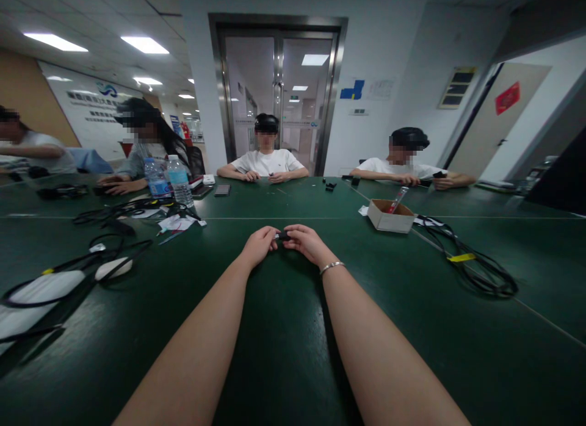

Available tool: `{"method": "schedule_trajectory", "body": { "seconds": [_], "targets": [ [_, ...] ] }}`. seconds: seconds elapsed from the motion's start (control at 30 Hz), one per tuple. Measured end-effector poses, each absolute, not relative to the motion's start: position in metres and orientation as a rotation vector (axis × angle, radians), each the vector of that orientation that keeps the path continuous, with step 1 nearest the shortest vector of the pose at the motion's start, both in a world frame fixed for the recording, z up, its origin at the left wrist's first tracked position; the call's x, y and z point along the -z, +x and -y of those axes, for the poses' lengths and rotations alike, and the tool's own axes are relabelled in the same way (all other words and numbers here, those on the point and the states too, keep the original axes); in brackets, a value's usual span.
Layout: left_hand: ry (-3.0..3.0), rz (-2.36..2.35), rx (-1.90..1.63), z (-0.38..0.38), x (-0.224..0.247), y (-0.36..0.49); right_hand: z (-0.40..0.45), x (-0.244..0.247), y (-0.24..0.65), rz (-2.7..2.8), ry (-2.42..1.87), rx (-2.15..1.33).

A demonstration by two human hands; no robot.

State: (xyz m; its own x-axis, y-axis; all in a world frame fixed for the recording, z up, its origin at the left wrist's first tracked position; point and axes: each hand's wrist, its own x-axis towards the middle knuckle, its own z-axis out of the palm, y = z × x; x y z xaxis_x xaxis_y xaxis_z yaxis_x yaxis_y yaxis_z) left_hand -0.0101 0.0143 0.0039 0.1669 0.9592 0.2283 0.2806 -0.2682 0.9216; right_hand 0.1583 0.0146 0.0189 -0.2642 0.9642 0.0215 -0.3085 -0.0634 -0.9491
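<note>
Between my two hands, just above the green table [279,304], is a small black piece with a silvery end [283,235]. My left hand [257,245] is closed, its fingertips pinching the silvery end. The black end sits in the closed fingers of my right hand [307,241], which has a silver bracelet at the wrist. Fingers cover much of the piece, so its exact kind is too small to make out.
On the left are black cables [137,207], a white mouse [114,268] and water bottles [180,182]. A small cardboard box [390,221] and a coiled black cable [480,270] lie on the right. Several people sit around the table; one person [270,163] faces me.
</note>
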Motion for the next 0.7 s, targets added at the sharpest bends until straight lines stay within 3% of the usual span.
{"method": "schedule_trajectory", "body": {
  "seconds": [0.7],
  "targets": [
    [1.742,-1.226,-1.15,-0.0148,-0.0024,-0.0118,-0.0155,-0.0189,0.1584,1.132,-0.854,-1.552]
  ]
}}
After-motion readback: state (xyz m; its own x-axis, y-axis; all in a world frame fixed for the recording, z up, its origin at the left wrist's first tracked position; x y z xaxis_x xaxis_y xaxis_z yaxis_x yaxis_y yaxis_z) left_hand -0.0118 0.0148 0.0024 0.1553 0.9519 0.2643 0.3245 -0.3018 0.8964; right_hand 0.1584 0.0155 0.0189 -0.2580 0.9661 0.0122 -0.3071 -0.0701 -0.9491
